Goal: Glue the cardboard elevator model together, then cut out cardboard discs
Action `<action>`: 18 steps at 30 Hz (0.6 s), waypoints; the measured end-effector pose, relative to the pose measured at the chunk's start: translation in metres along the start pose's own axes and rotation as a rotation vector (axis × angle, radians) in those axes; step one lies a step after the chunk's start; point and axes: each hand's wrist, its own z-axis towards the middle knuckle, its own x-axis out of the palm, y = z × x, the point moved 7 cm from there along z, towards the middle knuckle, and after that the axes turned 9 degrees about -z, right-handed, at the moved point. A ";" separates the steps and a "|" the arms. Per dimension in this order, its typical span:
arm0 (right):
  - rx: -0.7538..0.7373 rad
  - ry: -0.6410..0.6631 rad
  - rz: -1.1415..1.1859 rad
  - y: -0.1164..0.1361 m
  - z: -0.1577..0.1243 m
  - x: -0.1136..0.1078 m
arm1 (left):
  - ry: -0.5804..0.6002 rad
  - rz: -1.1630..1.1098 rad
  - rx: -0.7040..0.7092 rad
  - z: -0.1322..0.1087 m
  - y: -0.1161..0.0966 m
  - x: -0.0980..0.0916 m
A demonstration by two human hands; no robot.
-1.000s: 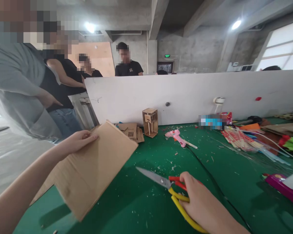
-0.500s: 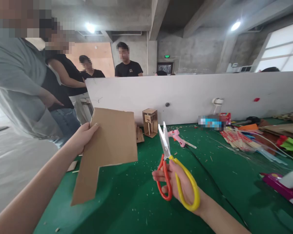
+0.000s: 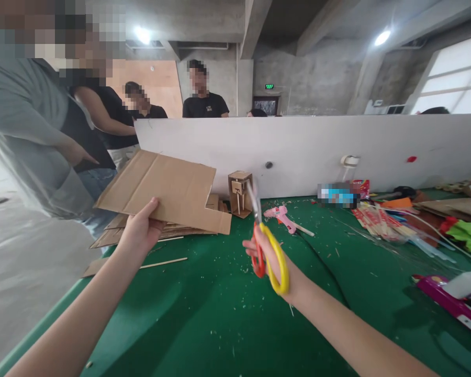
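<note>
My left hand grips the edge of a brown cardboard piece, its thumb on top. The piece has a notch cut at its right side and a fold line on the left. Below it lies a stack of cardboard sheets on the green table. My right hand holds scissors with one red and one yellow handle, blades pointing up and away, blurred by motion. Behind the blades stands a small cardboard box model with sticks inside.
A pink glue gun lies beyond my right hand, its black cord trailing right. Thin wooden sticks lie at left. Paper-wrapped sticks, green cloth and a purple tool are at right. A white partition borders the back; people stand at left.
The cardboard has turned in my left hand, its narrow strip swinging from lower left to the right, uncovering the stack. My right hand has moved up and slightly left with the scissors.
</note>
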 end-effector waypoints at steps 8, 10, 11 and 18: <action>0.068 -0.068 0.393 -0.002 0.033 0.036 | -0.049 -0.066 -0.081 -0.010 0.006 0.002; 0.097 0.026 0.356 -0.021 0.022 0.044 | -0.049 -0.059 -0.105 -0.014 0.008 0.003; 0.096 0.060 0.319 -0.029 0.016 0.045 | -0.050 -0.060 -0.115 -0.017 0.010 0.004; -0.108 0.146 -0.033 -0.036 -0.008 0.019 | 0.019 -0.114 -0.081 -0.027 0.010 0.018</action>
